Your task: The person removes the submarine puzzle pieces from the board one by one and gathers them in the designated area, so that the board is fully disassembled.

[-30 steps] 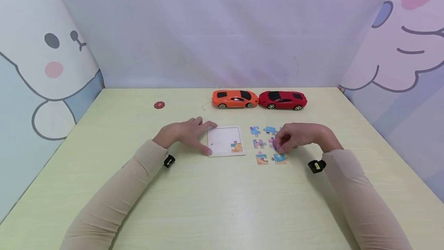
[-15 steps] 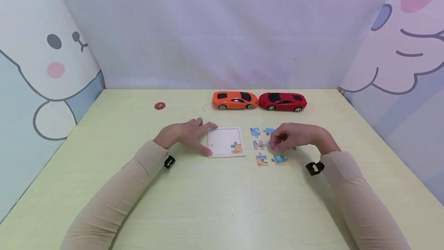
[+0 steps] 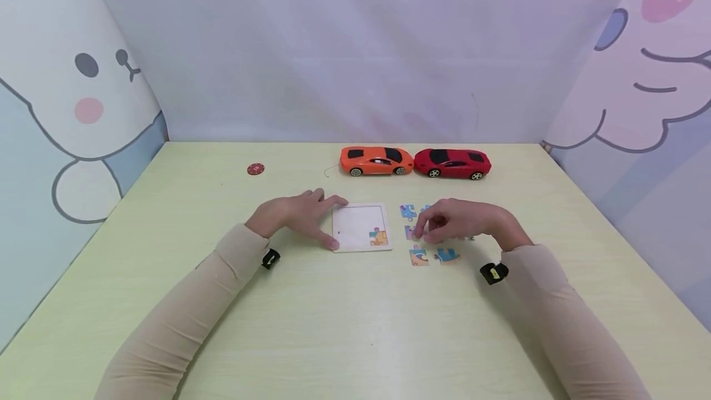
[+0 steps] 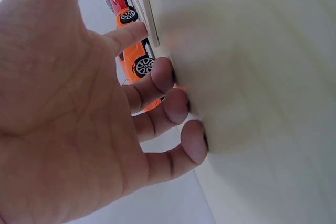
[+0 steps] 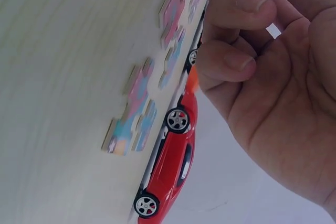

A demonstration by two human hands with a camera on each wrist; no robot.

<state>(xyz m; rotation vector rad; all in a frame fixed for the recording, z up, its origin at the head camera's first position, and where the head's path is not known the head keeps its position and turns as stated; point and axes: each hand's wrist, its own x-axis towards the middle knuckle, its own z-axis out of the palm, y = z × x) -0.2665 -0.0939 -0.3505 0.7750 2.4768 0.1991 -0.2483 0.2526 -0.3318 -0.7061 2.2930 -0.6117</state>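
Observation:
A white puzzle board lies flat, with one jigsaw piece in its lower right corner. My left hand is spread at the board's left side, thumb on the lower corner and index finger on the upper. Its other fingertips are near or on the table in the left wrist view. To the board's right, my right hand hovers over rows of loose jigsaw pieces. Its thumb and index finger stand apart by the middle-left piece. Other fingers curl loosely; several pieces are partly hidden beneath.
An orange toy car and a red toy car stand nose to nose behind the board and pieces. A red round chip lies at the back left. Black straps are on both wrists.
My right hand has moved left across the loose pieces, from the middle column toward the left one, and its thumb and index finger have parted. My left hand has stayed at the board.

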